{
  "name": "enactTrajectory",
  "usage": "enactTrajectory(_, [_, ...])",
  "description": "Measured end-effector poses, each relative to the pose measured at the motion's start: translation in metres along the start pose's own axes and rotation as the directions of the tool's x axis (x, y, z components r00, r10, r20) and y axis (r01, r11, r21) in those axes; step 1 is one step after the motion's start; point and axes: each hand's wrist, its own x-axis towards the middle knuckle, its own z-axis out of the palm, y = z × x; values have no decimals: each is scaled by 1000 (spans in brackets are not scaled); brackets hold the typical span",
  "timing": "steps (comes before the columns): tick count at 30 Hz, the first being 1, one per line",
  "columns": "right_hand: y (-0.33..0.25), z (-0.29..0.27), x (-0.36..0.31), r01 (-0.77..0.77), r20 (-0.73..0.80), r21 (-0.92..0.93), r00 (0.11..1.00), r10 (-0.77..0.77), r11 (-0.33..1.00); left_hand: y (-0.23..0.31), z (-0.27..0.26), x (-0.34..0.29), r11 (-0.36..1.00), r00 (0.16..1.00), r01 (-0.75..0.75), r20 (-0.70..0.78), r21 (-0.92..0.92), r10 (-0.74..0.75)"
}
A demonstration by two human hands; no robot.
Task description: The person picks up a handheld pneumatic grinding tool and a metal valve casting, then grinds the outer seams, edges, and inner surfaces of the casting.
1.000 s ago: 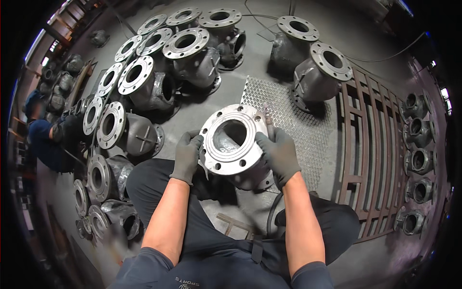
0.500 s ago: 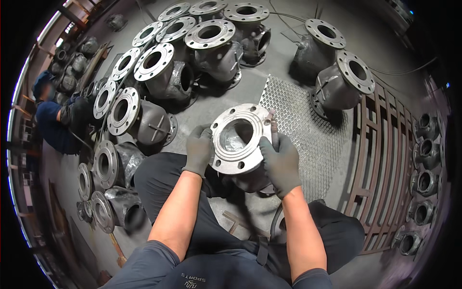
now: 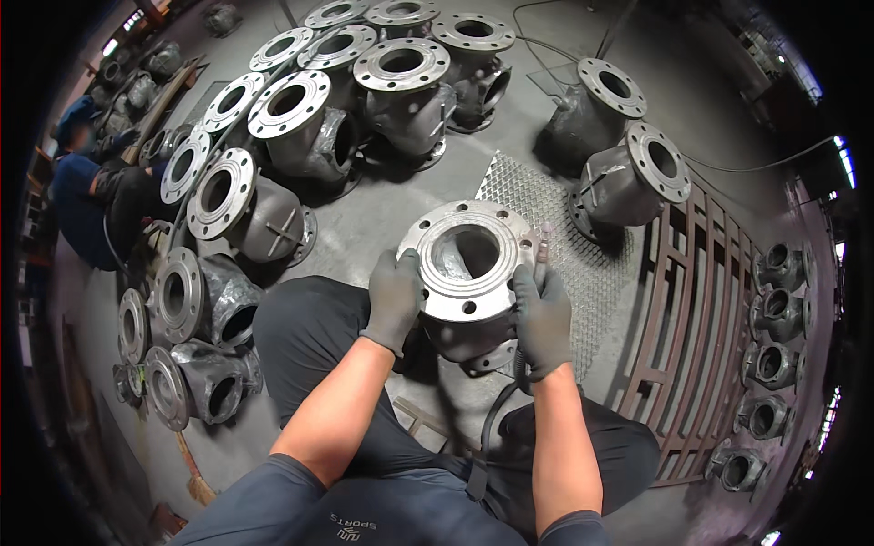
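Observation:
In front of my crossed legs stands a grey cast valve body (image 3: pixel 466 338), its round, bolt-holed flange (image 3: pixel 464 305) facing up. My left hand (image 3: pixel 396 296), in a grey glove, is closed round the left rim of that flange. At the right rim is my gloved right hand (image 3: pixel 543 318), its fingers wrapped round a slim tool with a brownish end (image 3: pixel 543 247) pointing up; its exact kind is hard to make out. A dark hose (image 3: pixel 499 405) runs down from under this hand. Inside the flange's bore, a shiny patch of inner wall shows.
Several similar flanged castings (image 3: pixel 401 65) crowd the floor ahead and left; two more (image 3: pixel 628 177) stand ahead right. Beside me lie a perforated metal sheet (image 3: pixel 519 182) and a brown slatted rack (image 3: pixel 674 337). A person in dark blue (image 3: pixel 82 205) sits far left. A brush (image 3: pixel 196 478) lies lower left.
The flange now sits more level and slightly to the right, with both my hands following it. My view has shifted a little. The person at the left has leaned and moved an arm.

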Motion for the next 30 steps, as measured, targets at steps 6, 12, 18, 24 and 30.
enactTrajectory(6, [-26, -67, 28, 573, 188, -562, 791, -583, 597, 11, 13, 22, 998, 989, 0, 145, -64, 9])
enactTrajectory(12, [-91, -68, 63, 708, 662, -679, 704, -256, 192, 19, 24, 29, 998, 978, -69, 197, 3, 67])
enactTrajectory(18, [-96, -31, 87, 684, 683, -727, 729, 39, -51, 9, 24, 34, 989, 959, -109, 251, -99, 131])
enactTrajectory(24, [-86, -13, 85, 719, 722, -692, 689, -61, -62, 11, 27, 30, 995, 965, -82, 245, -49, 92])
enactTrajectory(30, [-86, -11, 81, 710, 710, -703, 698, -96, -31, 10, 25, 30, 995, 965, -86, 243, -59, 98])
